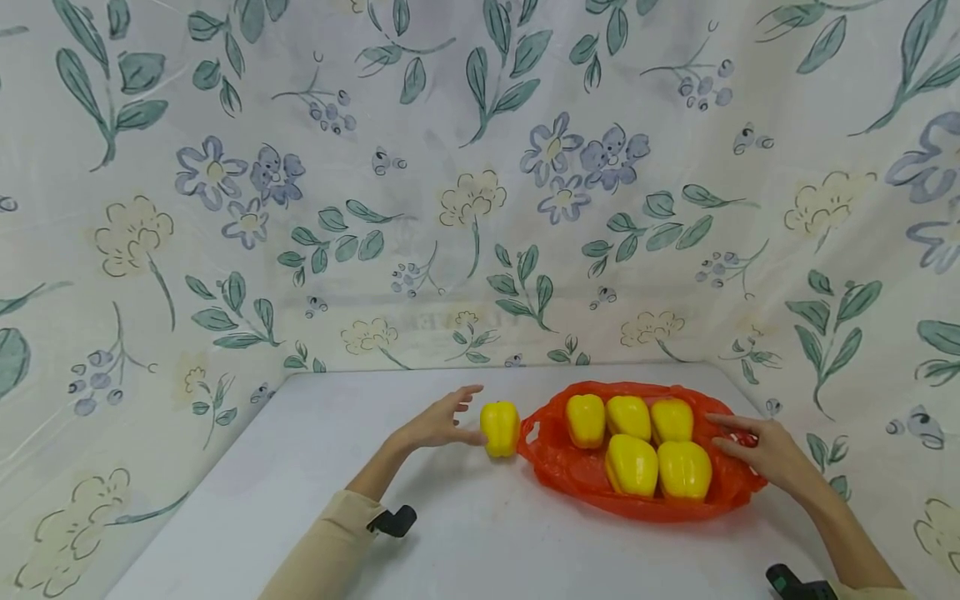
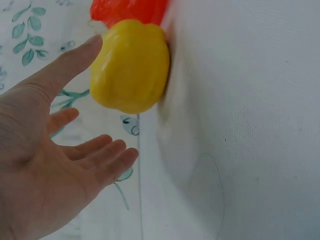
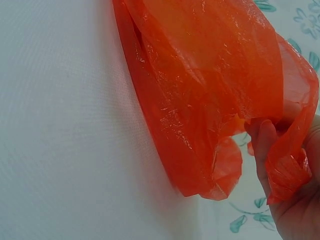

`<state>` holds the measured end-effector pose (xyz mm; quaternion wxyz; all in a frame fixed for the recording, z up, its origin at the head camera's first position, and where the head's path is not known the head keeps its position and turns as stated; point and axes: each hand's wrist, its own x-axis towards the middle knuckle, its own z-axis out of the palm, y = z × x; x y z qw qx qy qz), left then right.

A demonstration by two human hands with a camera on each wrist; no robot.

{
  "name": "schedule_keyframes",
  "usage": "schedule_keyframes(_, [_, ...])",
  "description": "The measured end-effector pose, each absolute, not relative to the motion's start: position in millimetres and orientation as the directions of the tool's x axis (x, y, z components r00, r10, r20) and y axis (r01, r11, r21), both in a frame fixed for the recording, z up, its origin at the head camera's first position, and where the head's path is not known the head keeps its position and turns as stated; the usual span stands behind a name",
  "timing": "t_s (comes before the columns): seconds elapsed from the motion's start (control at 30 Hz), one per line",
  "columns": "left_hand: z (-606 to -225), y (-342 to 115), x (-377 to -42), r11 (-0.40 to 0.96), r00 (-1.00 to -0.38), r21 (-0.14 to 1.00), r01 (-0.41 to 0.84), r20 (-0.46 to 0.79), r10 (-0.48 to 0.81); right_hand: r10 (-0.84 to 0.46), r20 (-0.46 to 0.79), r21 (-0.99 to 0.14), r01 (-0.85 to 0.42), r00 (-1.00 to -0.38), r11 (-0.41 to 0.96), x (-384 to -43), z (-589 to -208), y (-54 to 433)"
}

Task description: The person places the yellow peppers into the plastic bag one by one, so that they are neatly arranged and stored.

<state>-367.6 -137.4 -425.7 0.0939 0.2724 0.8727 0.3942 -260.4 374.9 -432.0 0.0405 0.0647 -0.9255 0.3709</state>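
A yellow bell pepper [image 1: 499, 428] stands on the table just left of a red plastic bag [image 1: 577, 482]. My left hand [image 1: 441, 421] is beside that pepper, thumb and fingers spread apart. In the left wrist view the thumb tip overlaps the edge of the bell pepper [image 2: 131, 67], while the other fingers reach out below it. Several more yellow bell peppers [image 1: 632, 463] lie in the spread-open bag. At the bag's right end my right hand [image 1: 772, 450] holds the handle; in the right wrist view the red film [image 3: 200, 75] passes between thumb and fingers.
The white table [image 1: 465, 533] reaches back to a floral-patterned curtain [image 1: 420, 250], which also hangs along both sides. A black wrist device [image 1: 393, 522] is strapped over the beige left sleeve [image 1: 322, 550], and another [image 1: 798, 583] sits at the right wrist.
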Motion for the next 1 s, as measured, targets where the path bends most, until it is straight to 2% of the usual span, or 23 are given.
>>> schedule_keyframes(0.27, [-432.7, -130.9, -372.6, 0.544, -0.813, 0.725, 0.422, 0.037, 0.581, -0.091, 0.163, -0.650, -0.177, -0.982, 0.739, -259.8, -432.1, 375.8])
schedule_keyframes(0.53, [-436.5, -124.2, -372.1, 0.594, -0.813, 0.681, 0.429, 0.004, 0.582, -0.081, 0.147, -0.663, -0.159, -0.986, 0.731, -259.9, -430.7, 375.5])
schedule_keyframes(1.0, [-440.3, -111.3, -370.7, 0.600, -0.789, 0.639, 0.482, 0.019, 0.615, -0.094, 0.157, -0.653, -0.175, -0.983, 0.737, -259.5, -429.0, 373.7])
